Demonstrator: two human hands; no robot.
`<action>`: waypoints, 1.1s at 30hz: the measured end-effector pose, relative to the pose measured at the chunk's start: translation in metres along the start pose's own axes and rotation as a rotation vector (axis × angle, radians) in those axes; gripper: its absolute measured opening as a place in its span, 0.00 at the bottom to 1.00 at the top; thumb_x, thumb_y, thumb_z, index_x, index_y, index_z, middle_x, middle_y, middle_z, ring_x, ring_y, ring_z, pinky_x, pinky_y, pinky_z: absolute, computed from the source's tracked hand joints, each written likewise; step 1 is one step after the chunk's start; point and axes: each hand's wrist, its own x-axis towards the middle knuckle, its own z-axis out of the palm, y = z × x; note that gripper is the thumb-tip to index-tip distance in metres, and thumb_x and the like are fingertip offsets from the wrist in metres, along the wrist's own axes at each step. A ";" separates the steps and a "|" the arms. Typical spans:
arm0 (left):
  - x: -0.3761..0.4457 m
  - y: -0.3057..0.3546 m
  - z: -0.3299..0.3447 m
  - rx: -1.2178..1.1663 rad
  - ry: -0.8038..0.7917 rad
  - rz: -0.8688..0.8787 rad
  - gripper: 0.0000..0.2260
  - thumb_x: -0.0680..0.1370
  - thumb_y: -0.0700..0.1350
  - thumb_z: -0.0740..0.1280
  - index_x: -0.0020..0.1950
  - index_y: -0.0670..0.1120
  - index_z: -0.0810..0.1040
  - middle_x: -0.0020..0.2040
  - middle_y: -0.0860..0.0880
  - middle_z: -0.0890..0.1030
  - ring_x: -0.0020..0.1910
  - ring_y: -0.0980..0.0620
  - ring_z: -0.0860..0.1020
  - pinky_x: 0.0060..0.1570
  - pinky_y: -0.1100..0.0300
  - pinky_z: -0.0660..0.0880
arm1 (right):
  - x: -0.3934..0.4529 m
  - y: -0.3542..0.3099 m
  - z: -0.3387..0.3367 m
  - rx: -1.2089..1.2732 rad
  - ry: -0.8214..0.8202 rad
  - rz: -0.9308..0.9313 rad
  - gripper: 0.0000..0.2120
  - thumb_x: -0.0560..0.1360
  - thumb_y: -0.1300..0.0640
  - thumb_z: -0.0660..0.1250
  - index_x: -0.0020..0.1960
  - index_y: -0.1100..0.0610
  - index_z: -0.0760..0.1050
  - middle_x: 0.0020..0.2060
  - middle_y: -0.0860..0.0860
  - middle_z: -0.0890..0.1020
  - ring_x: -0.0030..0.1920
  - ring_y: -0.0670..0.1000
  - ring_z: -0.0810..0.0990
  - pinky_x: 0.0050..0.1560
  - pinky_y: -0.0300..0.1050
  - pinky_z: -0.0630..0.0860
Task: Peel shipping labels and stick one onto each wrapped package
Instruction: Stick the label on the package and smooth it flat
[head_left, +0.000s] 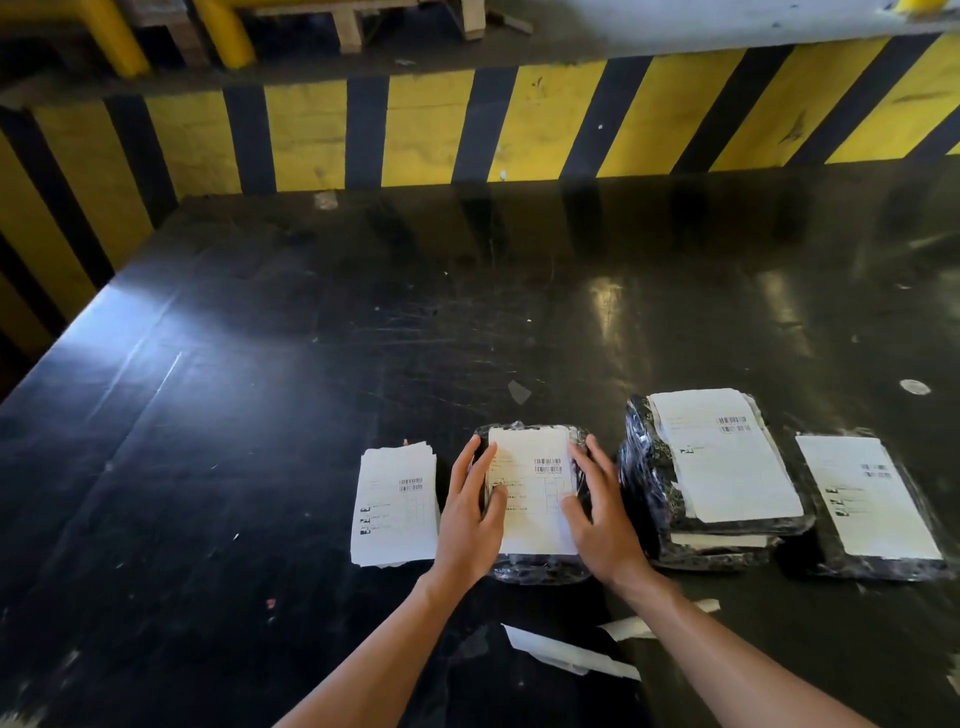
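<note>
A black wrapped package (535, 569) lies near the table's front edge with a white shipping label (530, 488) on top. My left hand (470, 514) rests flat on the label's left side, and my right hand (602, 514) presses flat on its right side; neither hand grips anything. A stack of unpeeled labels (395, 504) sits just left of the package. To the right, a pile of labelled packages (711, 467) stands two or three high, and one more labelled package (872, 504) lies further right.
Torn strips of white backing paper (571, 652) lie on the black table (260, 389) between my forearms. A yellow-and-black striped wall (415, 130) runs along the table's far edge and its left side. Small scraps dot the surface.
</note>
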 end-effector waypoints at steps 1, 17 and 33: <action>0.000 0.000 0.002 -0.024 0.020 -0.005 0.23 0.82 0.44 0.62 0.77 0.54 0.64 0.78 0.63 0.57 0.76 0.60 0.60 0.65 0.50 0.75 | 0.000 -0.001 0.002 0.033 0.002 0.019 0.28 0.81 0.61 0.60 0.78 0.51 0.59 0.79 0.40 0.48 0.77 0.37 0.47 0.69 0.27 0.49; 0.014 0.025 -0.007 -0.188 0.072 -0.077 0.22 0.80 0.37 0.65 0.74 0.47 0.71 0.76 0.56 0.64 0.75 0.60 0.62 0.69 0.58 0.72 | 0.012 -0.040 -0.008 0.111 0.013 0.120 0.29 0.78 0.61 0.63 0.78 0.51 0.61 0.79 0.43 0.52 0.76 0.41 0.51 0.73 0.43 0.57; 0.025 0.042 -0.016 -0.151 -0.028 -0.270 0.20 0.81 0.40 0.62 0.73 0.45 0.72 0.75 0.55 0.67 0.72 0.57 0.67 0.58 0.73 0.66 | 0.031 -0.059 -0.020 -0.074 -0.109 0.294 0.28 0.80 0.55 0.60 0.79 0.54 0.58 0.80 0.49 0.49 0.76 0.52 0.61 0.58 0.41 0.70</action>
